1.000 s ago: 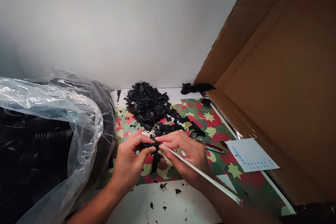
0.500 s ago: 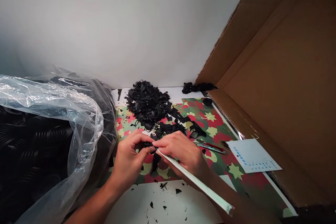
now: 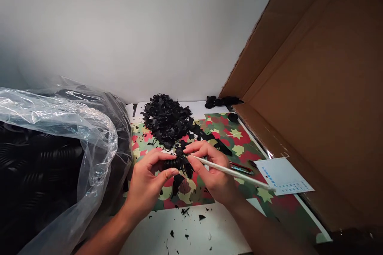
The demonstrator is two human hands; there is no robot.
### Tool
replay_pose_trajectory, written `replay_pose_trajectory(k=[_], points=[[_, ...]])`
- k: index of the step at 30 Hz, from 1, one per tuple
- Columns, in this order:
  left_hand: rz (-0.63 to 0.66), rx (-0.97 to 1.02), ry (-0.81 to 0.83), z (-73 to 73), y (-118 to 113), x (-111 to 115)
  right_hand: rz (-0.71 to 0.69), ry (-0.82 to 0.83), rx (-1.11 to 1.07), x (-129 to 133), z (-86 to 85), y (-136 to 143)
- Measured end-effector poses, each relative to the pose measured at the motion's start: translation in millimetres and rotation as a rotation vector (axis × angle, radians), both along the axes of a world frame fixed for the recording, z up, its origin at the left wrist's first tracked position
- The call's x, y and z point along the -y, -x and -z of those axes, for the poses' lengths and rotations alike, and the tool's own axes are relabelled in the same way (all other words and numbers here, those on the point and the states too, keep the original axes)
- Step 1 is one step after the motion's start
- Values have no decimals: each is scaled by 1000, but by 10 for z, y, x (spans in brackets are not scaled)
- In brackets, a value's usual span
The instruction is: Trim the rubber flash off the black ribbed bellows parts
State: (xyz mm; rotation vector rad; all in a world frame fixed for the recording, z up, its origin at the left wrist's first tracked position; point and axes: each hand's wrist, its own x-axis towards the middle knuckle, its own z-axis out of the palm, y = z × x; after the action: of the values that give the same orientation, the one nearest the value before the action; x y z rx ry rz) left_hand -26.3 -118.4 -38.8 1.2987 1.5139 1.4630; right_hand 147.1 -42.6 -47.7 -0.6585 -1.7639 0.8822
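Note:
My left hand (image 3: 145, 179) pinches a small black ribbed part (image 3: 171, 163), like a rubber bellows, between thumb and fingers. Closed around a long white stick (image 3: 236, 172) is my right hand (image 3: 214, 171); the stick slants down to the right past the wrist. The stick's near tip lies close to the ribbed part, its very end partly hidden by the fingers. Black scraps (image 3: 188, 167) hang or lie between the two hands, and I cannot tell whether they are attached to the part. Beyond the hands rises a heap of black shavings (image 3: 166, 119).
At the left is a clear plastic bag (image 3: 98, 127) full of black ribbed parts. A camouflage-patterned sheet (image 3: 239, 135) covers the work surface. Small red-handled snips (image 3: 242, 168) and a white printed card (image 3: 284, 175) lie at the right, beside a cardboard box (image 3: 314, 87).
My right hand has drawn back slightly from my left, exposing the ribbed part and scraps. The white stick has swung up to a flatter angle. The view has shifted slightly.

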Motion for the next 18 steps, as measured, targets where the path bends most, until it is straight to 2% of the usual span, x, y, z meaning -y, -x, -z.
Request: replay_pose_trajectory(k=[5,9,11,14,18], points=[[-40,82,29,3,-25,-10,-21,151,-93,-18,46,16],[-22,113,26,8,-32,-26,-65,248,-100,31,55,7],[-23,106,6,4,-32,-27,-76,213,-101,55,40,-4],[-39,3,-60,-13,-32,-23,-88,58,-104,76,5,-17],[-46,-111,-123,-41,-30,-21,-196,-88,-100,82,-21,-19]])
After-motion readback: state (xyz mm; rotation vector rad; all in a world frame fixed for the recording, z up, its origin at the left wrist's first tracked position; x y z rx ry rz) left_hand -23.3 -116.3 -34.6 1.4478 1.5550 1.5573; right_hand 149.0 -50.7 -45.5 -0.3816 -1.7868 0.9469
